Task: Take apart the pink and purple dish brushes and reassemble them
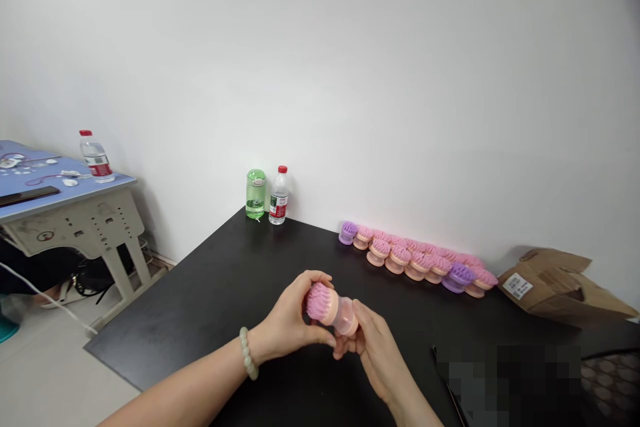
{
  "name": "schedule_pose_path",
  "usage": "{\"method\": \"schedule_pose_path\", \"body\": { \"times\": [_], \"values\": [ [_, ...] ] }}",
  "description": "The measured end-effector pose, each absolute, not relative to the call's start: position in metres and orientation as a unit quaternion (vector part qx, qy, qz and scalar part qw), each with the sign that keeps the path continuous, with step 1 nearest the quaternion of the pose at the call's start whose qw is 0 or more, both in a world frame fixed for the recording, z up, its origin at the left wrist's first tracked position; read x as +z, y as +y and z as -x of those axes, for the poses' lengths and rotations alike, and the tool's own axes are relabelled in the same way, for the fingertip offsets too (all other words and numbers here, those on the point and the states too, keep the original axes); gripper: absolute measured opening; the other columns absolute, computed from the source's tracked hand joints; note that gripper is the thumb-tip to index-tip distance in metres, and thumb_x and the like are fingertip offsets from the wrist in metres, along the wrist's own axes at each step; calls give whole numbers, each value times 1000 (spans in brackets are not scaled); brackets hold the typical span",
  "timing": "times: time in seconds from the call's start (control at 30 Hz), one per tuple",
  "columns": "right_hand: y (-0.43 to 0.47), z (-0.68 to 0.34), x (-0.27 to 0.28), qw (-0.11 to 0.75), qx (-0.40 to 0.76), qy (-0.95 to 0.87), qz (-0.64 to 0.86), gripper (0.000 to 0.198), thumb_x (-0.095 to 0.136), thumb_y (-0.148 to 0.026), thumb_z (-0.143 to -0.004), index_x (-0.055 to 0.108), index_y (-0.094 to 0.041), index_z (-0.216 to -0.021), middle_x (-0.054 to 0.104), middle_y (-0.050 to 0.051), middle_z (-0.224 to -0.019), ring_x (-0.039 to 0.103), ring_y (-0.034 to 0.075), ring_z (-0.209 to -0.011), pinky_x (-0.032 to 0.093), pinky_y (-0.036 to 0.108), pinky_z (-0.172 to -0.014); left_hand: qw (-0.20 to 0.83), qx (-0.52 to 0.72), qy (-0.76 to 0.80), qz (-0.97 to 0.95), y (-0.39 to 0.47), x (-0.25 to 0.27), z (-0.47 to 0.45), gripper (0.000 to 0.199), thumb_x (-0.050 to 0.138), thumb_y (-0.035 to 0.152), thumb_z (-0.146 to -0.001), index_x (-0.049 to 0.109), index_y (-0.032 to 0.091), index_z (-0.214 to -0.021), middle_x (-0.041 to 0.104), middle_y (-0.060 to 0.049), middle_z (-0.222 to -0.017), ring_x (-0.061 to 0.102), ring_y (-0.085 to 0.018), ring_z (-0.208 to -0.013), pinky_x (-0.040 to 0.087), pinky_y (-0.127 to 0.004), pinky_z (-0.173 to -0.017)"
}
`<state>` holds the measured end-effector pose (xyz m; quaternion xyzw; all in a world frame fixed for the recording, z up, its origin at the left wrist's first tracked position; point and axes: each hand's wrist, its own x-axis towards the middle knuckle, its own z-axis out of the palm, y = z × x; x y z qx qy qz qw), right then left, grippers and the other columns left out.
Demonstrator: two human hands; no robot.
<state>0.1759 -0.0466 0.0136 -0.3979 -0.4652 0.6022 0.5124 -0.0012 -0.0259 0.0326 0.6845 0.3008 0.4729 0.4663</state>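
A scrub brush [331, 307] with pink bristles and a translucent peach body is held tilted above the black table [240, 267], its bristle end pointing left. My left hand [293, 320], with a beaded bracelet at the wrist, curls around the bristle end. At the other end, my right hand [367, 343] grips the base of the body. Behind, along the wall, stand rows of similar brushes [417, 260], mostly pink with a few purple ones, bristles up.
A green bottle [255, 193] and a red-capped water bottle [279, 197] stand near the table's far left corner. An opened brown paper bag [563, 287] lies at the right. Left across a gap is a blue-topped table [75, 170] bearing another water bottle [96, 159].
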Motion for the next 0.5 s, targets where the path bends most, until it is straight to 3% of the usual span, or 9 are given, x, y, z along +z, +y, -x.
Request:
{"method": "schedule_pose_path", "body": {
  "times": [0.07, 0.13, 0.23, 0.4, 0.5],
  "values": [
    [-45, -179, 13, 524, 554, -493, 418, 47, 63, -60, -87, 61, -16, -73, 62, 0, -56, 59, 13, -49, 53, 26, -52, 520, 462, 299, -653, -26, 31, -1, 74, 94, 37, -54, 55, 22, -115, 57, -4, -106, 55, -18, -81, 45, -26, -65],
    [-44, -182, 12, 534, 485, -538, 436, 39, 67, -55, -86, 64, -16, -80, 65, 1, -64, 62, 14, -56, 54, 26, -57, 563, 465, 297, -615, -26, 30, -3, 67, 90, 46, -59, 55, 21, -110, 57, -2, -95, 52, -15, -72, 42, -24, -60],
    [-43, -183, 10, 541, 393, -607, 430, 31, 71, -47, -84, 66, -17, -92, 69, 4, -78, 68, 18, -70, 58, 28, -66, 611, 482, 288, -558, -24, 29, -4, 52, 81, 52, -70, 56, 18, -101, 56, 0, -84, 51, -13, -70, 42, -25, -64],
    [-42, -182, 6, 550, 321, -654, 408, 26, 71, -36, -85, 63, -19, -103, 71, 6, -90, 72, 20, -80, 61, 31, -72, 645, 492, 281, -513, -21, 32, -2, 51, 88, 45, -64, 60, 16, -94, 57, 0, -83, 52, -13, -74, 42, -24, -67],
    [-43, -182, 5, 558, 240, -691, 392, 30, 74, -31, -82, 62, -21, -107, 70, 7, -96, 72, 21, -81, 63, 31, -71, 631, 486, 308, -520, -19, 32, -2, 46, 85, 48, -68, 60, 15, -86, 58, 1, -76, 51, -11, -68, 42, -24, -63]
  ]
}}
